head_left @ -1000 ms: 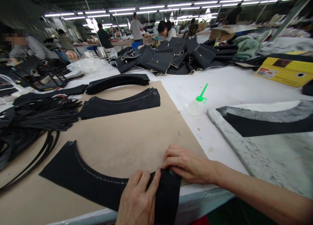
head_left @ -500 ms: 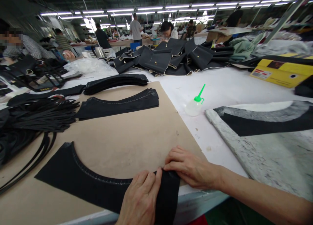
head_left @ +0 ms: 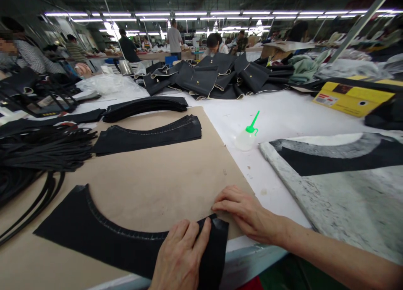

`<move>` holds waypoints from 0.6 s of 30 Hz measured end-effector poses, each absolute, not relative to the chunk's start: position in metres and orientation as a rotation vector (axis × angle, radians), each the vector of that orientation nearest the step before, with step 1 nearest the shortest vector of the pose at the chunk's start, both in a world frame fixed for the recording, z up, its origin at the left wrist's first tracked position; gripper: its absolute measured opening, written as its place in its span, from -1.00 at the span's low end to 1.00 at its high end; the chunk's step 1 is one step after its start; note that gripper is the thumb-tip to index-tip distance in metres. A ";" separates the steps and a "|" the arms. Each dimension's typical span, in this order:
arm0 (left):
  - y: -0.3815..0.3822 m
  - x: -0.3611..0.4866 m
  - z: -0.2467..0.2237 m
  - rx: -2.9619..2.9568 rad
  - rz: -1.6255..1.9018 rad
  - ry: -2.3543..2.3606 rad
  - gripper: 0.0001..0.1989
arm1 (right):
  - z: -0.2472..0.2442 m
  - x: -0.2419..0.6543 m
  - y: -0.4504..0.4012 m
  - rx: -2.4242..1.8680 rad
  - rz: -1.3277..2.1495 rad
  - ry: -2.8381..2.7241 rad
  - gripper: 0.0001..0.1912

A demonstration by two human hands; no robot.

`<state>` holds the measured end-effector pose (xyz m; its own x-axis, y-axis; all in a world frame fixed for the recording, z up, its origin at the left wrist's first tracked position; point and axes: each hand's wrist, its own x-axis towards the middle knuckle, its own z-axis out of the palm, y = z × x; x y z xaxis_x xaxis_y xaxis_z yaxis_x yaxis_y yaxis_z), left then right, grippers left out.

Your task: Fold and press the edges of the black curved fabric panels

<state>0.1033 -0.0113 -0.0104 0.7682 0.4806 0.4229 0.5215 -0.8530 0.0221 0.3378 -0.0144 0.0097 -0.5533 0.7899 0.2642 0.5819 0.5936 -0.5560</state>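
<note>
A curved black piece [head_left: 126, 248] lies on brown paper [head_left: 176, 176] at the table's front edge, a notched, folded-looking rim along its inner curve. My left hand [head_left: 182, 254] rests on the right part of this piece, fingers extended and pressing it down near the curved rim. Just beyond the piece's right end is my right hand [head_left: 241, 210], its fingers bent and drawn together over the paper. Whether anything is between those fingertips is hidden.
Further back lie a stack of black pieces [head_left: 147, 134] and black straps [head_left: 47, 147]. A green-tipped bottle [head_left: 247, 137] stands right of the paper. At right, a board [head_left: 340, 197] bears another black piece [head_left: 346, 155]. People work behind a dark pile [head_left: 201, 78].
My right hand has come off the right end of the black piece and sits slightly apart from it. The left hand stays on the piece. The whole view has shifted a little.
</note>
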 end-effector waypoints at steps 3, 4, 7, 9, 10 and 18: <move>-0.011 0.104 -0.011 -2.843 -0.648 -0.826 -0.52 | 0.014 0.329 -0.022 -1.161 0.496 -2.411 -0.52; -0.011 0.104 -0.011 -2.835 -0.652 -0.828 -0.52 | 0.015 0.325 -0.025 -1.187 0.478 -2.449 -0.50; -0.012 0.104 -0.011 -2.810 -0.680 -0.822 -0.53 | 0.018 0.320 -0.033 -1.264 0.438 -2.527 -0.46; -0.014 0.104 -0.012 -2.797 -0.688 -0.816 -0.53 | 0.016 0.321 -0.038 -1.297 0.418 -2.571 -0.41; -0.014 0.103 -0.013 -2.787 -0.692 -0.819 -0.53 | 0.015 0.324 -0.039 -1.308 0.411 -2.593 -0.38; -0.016 0.099 -0.019 -2.723 -0.825 -0.831 -0.58 | 0.004 0.340 -0.046 -1.376 0.269 -2.402 -0.41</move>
<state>0.0992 -0.0164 -0.0194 0.6903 0.4618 0.5570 0.5601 -0.8284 -0.0073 0.3399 -0.0461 0.0043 -0.4618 0.8613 0.2120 0.7929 0.5080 -0.3366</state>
